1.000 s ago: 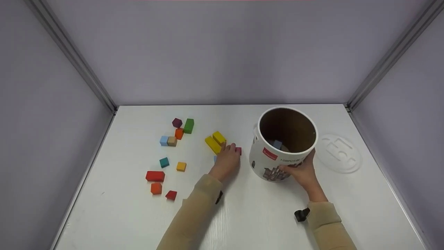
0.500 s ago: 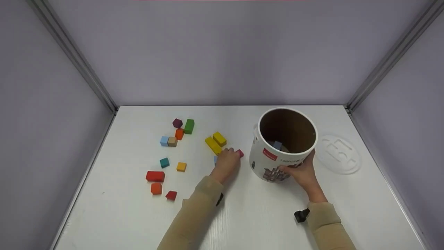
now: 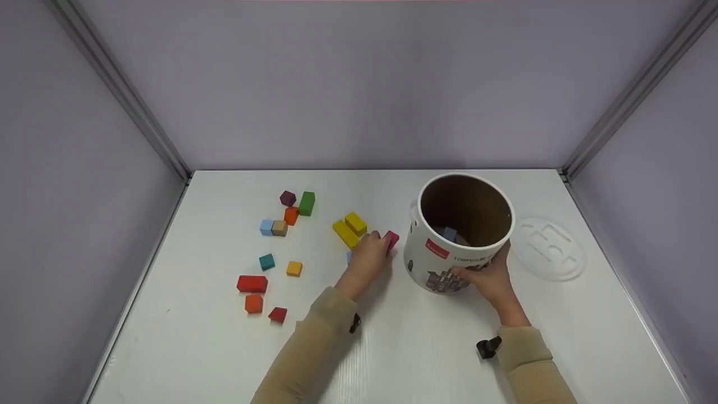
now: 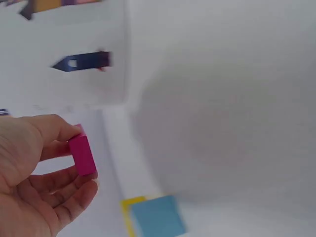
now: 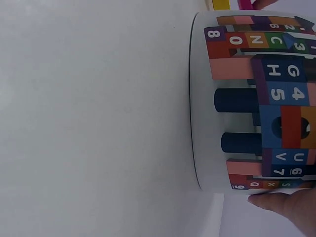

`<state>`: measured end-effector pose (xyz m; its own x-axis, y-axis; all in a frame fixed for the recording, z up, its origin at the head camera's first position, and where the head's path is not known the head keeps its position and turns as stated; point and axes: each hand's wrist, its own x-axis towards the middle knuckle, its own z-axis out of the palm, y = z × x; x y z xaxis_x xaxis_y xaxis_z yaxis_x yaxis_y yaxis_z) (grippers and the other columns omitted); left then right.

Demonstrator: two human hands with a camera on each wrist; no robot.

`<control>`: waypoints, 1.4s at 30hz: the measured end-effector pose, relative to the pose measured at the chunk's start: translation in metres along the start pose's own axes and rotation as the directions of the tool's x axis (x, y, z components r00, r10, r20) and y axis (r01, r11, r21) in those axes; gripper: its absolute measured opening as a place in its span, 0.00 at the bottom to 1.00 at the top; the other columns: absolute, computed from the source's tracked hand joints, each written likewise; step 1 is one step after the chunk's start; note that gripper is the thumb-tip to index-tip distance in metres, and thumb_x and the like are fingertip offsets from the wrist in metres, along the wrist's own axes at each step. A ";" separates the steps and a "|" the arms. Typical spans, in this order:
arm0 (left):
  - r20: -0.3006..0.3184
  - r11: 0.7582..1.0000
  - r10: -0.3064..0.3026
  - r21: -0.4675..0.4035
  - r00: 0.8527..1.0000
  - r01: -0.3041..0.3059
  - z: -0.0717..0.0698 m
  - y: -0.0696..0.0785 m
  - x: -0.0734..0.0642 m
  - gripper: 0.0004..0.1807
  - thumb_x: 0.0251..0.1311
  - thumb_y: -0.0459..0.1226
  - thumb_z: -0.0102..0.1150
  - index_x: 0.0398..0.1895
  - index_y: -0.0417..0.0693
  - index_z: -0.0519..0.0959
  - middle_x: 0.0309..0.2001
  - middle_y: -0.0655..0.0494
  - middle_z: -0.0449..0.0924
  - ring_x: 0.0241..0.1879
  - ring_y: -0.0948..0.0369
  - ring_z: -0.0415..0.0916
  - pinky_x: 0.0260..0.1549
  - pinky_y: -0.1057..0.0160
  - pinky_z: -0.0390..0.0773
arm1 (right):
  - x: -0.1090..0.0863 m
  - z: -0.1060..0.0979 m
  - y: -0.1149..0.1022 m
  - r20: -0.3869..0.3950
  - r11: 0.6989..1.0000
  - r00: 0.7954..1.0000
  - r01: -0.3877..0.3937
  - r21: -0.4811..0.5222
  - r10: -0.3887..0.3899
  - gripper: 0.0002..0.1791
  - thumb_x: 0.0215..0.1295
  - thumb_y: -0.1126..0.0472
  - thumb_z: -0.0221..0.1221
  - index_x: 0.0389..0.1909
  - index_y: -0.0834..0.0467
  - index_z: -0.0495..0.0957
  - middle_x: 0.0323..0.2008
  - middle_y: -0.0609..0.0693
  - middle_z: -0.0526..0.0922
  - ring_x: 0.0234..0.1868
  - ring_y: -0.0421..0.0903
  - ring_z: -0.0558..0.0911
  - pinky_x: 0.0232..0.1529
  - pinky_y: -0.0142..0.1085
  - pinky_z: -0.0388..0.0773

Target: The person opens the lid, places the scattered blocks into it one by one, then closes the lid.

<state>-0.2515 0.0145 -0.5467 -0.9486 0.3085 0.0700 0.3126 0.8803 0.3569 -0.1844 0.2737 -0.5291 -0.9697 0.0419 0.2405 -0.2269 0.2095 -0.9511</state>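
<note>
My left hand (image 3: 366, 258) pinches a pink block (image 4: 83, 154) between thumb and fingers, just left of a white bucket (image 3: 418, 264). Beside that hand lie two yellow blocks (image 3: 355, 223), and a light blue block (image 4: 158, 217) shows partly beneath it. My right hand (image 3: 489, 279) grips the bucket's lower right side, thumb on the printed front. The bucket stands with its mouth tipped toward the head camera, and a blue block (image 3: 449, 233) is visible inside. In the right wrist view, printed letter blocks cover the bucket's wall (image 5: 237, 123).
A clear lid (image 3: 548, 248) lies right of the bucket. On the left are scattered blocks: a green one (image 3: 307, 203), a purple one (image 3: 288, 198), a teal one (image 3: 267, 261), a long red one (image 3: 252, 283) and several others. Grey walls enclose the white table (image 3: 185, 348).
The pink block, flat by the left fingers earlier, is now held in the left hand and turned up slightly toward the bucket. The right hand and bucket have stayed in place.
</note>
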 end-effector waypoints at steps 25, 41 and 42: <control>-0.608 0.912 0.194 -0.177 0.770 -0.369 -0.091 0.035 -0.016 0.17 0.59 0.34 0.67 0.51 0.38 0.82 0.42 0.45 0.80 0.40 0.56 0.78 0.44 0.69 0.79 | 0.000 0.000 -0.004 -0.018 0.998 1.000 -0.007 -0.057 0.006 0.71 0.39 0.72 0.78 0.73 0.59 0.32 0.71 0.66 0.49 0.71 0.63 0.53 0.72 0.52 0.47; -0.609 0.829 0.311 -0.202 0.730 -0.522 -0.107 0.075 -0.010 0.19 0.64 0.36 0.63 0.57 0.40 0.79 0.47 0.46 0.80 0.47 0.56 0.77 0.51 0.72 0.74 | 0.000 -0.001 -0.001 -0.005 1.000 1.000 0.020 0.002 -0.020 0.72 0.39 0.73 0.76 0.74 0.57 0.30 0.71 0.65 0.51 0.72 0.62 0.52 0.72 0.52 0.46; -0.602 0.829 0.319 -0.197 0.732 -0.524 -0.107 0.077 -0.010 0.20 0.64 0.37 0.63 0.58 0.40 0.79 0.48 0.46 0.79 0.47 0.56 0.77 0.51 0.72 0.74 | 0.000 -0.001 -0.001 -0.007 1.000 1.000 0.016 -0.006 -0.016 0.72 0.39 0.73 0.76 0.74 0.57 0.30 0.71 0.65 0.51 0.72 0.62 0.52 0.72 0.53 0.46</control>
<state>-0.2232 0.0407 -0.4203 -0.6237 0.2898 0.7260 0.7464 0.4968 0.4429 -0.1842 0.2741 -0.5281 -0.9652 0.0450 0.2575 -0.2422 0.2165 -0.9458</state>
